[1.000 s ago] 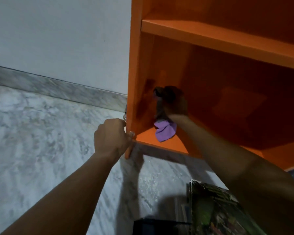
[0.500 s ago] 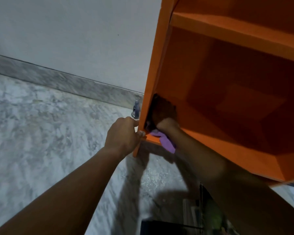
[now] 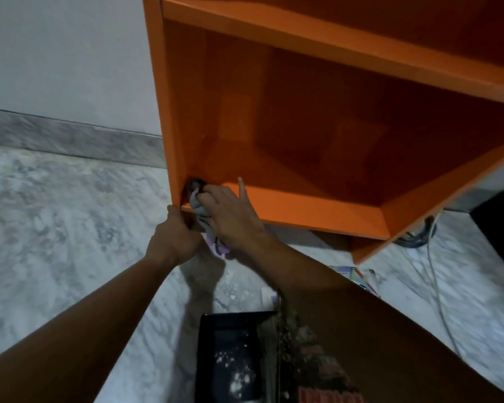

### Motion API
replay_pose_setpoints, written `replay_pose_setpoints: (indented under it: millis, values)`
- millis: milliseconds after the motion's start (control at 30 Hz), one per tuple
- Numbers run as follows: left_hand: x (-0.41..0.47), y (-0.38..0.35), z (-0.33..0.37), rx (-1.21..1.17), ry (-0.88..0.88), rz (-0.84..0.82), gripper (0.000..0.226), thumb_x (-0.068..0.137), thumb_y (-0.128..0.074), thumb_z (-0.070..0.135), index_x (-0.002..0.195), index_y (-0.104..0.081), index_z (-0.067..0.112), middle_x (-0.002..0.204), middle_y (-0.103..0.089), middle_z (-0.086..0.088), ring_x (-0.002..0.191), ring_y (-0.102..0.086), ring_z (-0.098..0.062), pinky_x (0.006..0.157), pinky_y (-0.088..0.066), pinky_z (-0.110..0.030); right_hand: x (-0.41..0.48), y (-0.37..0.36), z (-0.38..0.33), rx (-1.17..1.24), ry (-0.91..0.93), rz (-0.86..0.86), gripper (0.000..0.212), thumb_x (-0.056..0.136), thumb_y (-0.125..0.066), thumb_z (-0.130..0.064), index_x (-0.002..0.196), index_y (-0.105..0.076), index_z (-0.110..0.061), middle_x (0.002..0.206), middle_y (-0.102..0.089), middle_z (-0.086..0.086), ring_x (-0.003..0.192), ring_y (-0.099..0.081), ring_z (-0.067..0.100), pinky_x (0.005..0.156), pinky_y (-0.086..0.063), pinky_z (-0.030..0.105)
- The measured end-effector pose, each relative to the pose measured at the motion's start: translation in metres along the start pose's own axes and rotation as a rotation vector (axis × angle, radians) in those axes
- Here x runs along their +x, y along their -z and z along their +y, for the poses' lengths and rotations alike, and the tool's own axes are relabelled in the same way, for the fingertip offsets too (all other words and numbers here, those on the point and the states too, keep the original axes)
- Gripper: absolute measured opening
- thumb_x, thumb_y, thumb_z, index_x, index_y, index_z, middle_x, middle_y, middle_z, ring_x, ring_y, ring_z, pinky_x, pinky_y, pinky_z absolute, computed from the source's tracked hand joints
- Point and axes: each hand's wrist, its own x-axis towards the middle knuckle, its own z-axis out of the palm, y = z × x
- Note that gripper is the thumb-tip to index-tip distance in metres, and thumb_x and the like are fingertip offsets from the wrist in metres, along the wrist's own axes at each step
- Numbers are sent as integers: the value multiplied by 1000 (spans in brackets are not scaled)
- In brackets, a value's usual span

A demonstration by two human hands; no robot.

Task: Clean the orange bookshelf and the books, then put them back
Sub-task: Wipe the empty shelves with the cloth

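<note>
Books (image 3: 233, 356) lie on the marble floor (image 3: 56, 228) in front of the orange bookshelf (image 3: 303, 205). The left hand (image 3: 173, 238) has its fingers clenched on the bookshelf's bottom-left front corner. The right hand (image 3: 233, 216) bunches a purple cloth (image 3: 216, 247) into the bottom shelf's left inner corner, forefinger straight. A pale wall (image 3: 64, 53) stands behind.
</note>
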Motion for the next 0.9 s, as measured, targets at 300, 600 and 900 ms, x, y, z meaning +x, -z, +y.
replay_pose_setpoints:
  millis: [300,600,900]
  values:
    - [-14,-80,64,431,-29,-63,97,94,-53,60,161,5,21,169,15,-11,152,16,-43,121,-2,-62,-85,43,89,-83,-152,-140,58,107,-39,-50,158,-31,-24,166,-28,-4,151,-26,20,118,4,70]
    - [-23,-94,85,796,-216,-115,95,92,-56,54,162,1,23,168,10,-18,149,23,-46,116,6,-69,-181,84,187,-246,-388,-282,66,102,-44,-54,159,-25,-26,167,-25,-2,149,-33,20,122,-14,52]
    - [-97,-80,133,887,-518,-154,52,89,-65,49,129,-63,17,141,-57,-15,149,-21,-37,114,-28,-53,-215,133,128,3,-869,96,28,91,-60,-5,118,-54,-9,104,-63,19,86,-63,40,61,-41,40]
